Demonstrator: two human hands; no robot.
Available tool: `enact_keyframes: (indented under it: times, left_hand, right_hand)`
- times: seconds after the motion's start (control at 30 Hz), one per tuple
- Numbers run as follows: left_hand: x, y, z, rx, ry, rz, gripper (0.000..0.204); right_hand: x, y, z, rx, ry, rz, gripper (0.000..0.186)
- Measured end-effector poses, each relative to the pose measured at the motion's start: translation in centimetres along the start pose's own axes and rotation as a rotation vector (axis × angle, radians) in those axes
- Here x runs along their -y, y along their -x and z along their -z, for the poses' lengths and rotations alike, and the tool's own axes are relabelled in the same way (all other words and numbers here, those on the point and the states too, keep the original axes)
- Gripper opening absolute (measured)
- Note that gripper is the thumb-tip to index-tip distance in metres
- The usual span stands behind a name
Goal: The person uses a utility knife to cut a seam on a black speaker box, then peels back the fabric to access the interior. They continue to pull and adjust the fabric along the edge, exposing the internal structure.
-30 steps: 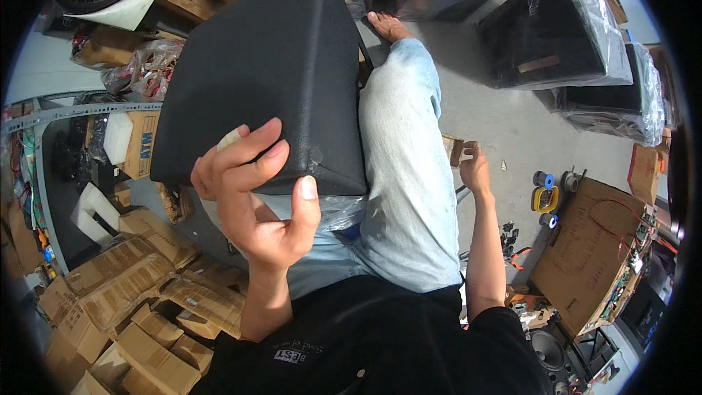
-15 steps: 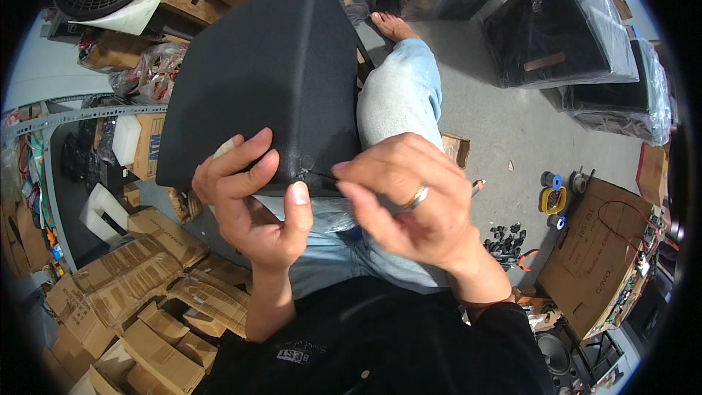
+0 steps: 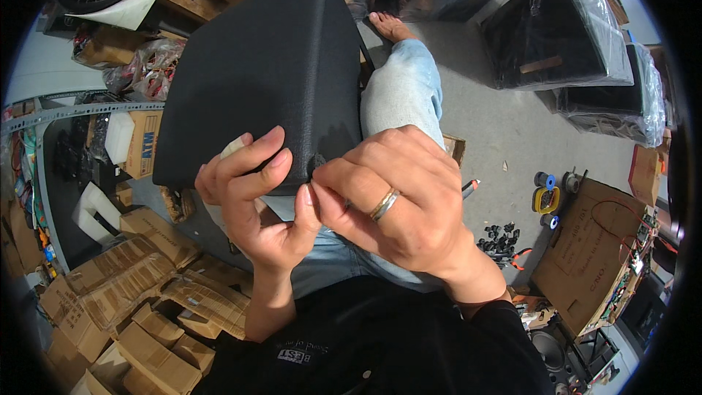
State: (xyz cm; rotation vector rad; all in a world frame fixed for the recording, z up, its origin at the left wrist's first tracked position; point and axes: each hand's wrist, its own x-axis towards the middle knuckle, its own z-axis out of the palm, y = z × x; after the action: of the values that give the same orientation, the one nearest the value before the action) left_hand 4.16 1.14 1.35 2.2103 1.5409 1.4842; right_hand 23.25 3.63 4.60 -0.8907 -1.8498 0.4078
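A large black box with a textured covering (image 3: 241, 66) rests in front of me, its rounded corner close to my body. My right hand (image 3: 398, 201), wearing a ring, is closed in a pinch at that corner. A tiny dark bit (image 3: 316, 161) shows by its fingertips; what they grip is mostly hidden. My left hand (image 3: 259, 205) lies against the box's near side with fingers bent and apart. Its thumb tip meets the right fingertips at the corner. Something pale (image 3: 232, 148) shows at its fingers, and I cannot tell whether it is held or wrapped on.
Cardboard boxes (image 3: 139, 271) pile up at lower left. Plastic-wrapped black boxes (image 3: 556, 36) stand at far right. On the floor lie small black parts (image 3: 501, 243), an orange-handled tool (image 3: 521, 257), spools (image 3: 545, 181) and a yellow container (image 3: 545, 200). A large carton (image 3: 585, 249) stands at right.
My right hand has moved left, bringing its pinched fingertips to the box's corner and against my left thumb. The box appears shifted slightly right and up in view.
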Motion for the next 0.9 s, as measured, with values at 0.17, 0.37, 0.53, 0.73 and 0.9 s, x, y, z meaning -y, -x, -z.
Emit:
enact_keyframes:
  times: [0.17,0.37,0.53,0.73,0.9]
  left_hand:
    - [0.2,0.1,0.2,0.006,0.008,-0.007,0.032]
    - [0.2,0.4,0.5,0.038,0.024,-0.001,0.035]
    - [-0.2,0.2,0.9,0.041,0.066,0.038,0.037]
    - [-1.0,-0.2,1.5,0.052,0.013,0.095,0.036]
    - [-2.7,-1.0,1.4,0.087,-0.031,0.141,0.035]
  right_hand:
    - [-1.0,-0.4,-1.0,-0.017,-0.130,-0.019,0.018]
    - [-1.9,-0.2,-1.5,-0.032,-0.306,-0.138,0.015]
    - [-5.5,2.0,0.6,-0.203,-0.257,-0.192,0.012]
    - [-16.5,14.8,6.2,-0.069,0.161,-0.909,0.011]
    - [-14.5,16.7,6.2,0.063,0.330,-0.981,0.025]
